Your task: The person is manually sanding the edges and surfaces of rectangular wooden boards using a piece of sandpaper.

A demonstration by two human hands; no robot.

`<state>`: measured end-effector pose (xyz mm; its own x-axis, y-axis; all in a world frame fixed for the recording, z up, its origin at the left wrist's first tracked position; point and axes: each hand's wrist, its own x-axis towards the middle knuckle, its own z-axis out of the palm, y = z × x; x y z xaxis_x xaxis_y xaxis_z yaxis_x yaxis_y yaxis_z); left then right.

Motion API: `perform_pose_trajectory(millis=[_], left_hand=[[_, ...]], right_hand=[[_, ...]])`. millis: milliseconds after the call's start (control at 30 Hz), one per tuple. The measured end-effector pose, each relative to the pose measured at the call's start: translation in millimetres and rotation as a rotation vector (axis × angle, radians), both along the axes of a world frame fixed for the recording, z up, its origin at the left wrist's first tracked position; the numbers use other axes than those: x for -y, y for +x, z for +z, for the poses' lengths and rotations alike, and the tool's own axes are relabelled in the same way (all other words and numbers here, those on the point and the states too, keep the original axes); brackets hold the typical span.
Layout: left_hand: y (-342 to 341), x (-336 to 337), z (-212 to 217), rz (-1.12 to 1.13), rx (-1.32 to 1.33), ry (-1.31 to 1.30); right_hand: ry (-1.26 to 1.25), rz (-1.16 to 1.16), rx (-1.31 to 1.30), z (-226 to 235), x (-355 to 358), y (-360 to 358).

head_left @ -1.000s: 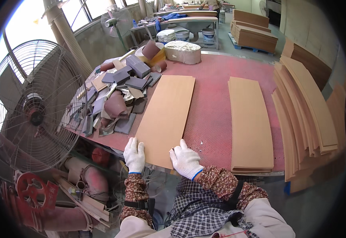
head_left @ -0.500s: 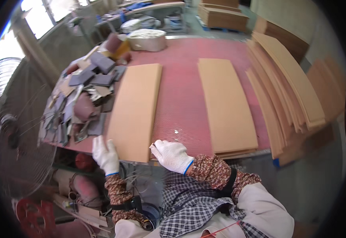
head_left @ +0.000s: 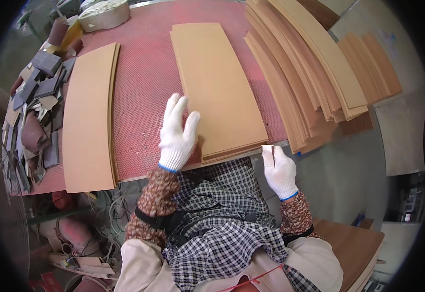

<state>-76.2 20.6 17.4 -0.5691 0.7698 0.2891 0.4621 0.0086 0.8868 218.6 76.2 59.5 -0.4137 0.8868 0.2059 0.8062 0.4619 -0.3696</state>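
My left hand (head_left: 177, 129), in a white knit glove, is open with its fingers raised and thumb apart. It stands at the left edge of a short stack of tan wooden panels (head_left: 219, 87) lying lengthwise on the red textured table (head_left: 142, 102). My right hand (head_left: 280, 171), gloved the same way, is closed in a pinch beside the stack's near right corner. A small pale edge shows at its fingertips, but I cannot make out what it is. Another stack of tan panels (head_left: 90, 117) lies further left, apart from both hands.
A fanned pile of brown panels (head_left: 314, 63) stands along the table's right side. Grey sanding blocks and scraps (head_left: 39, 92) heap up at the left edge. A white bundle (head_left: 105, 14) sits far left. More brown boards (head_left: 348, 248) are low at my right.
My view has turned right. Both hands have gone from the left panel stack to the middle one; the left hand is now at its left edge, the right by its near right corner.
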Motion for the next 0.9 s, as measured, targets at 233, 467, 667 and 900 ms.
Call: perform_pose_trajectory(millis=[233, 467, 667, 900], left_hand=[[25, -34, -34, 0.161, -0.303, -0.035], [26, -34, -34, 0.186, -0.382, 0.022], [21, -31, -24, 0.172, -0.375, 0.004], [29, -15, -8, 0.202, -0.354, -0.023]], right_hand=[[0.076, -0.009, 0.164, -1, -5, -2], [0.080, 0.023, 0.172, -3, -10, -11], [0.104, 0.038, 0.256, -1, -12, -15], [0.240, 0.200, 0.285, 16, -42, -39]])
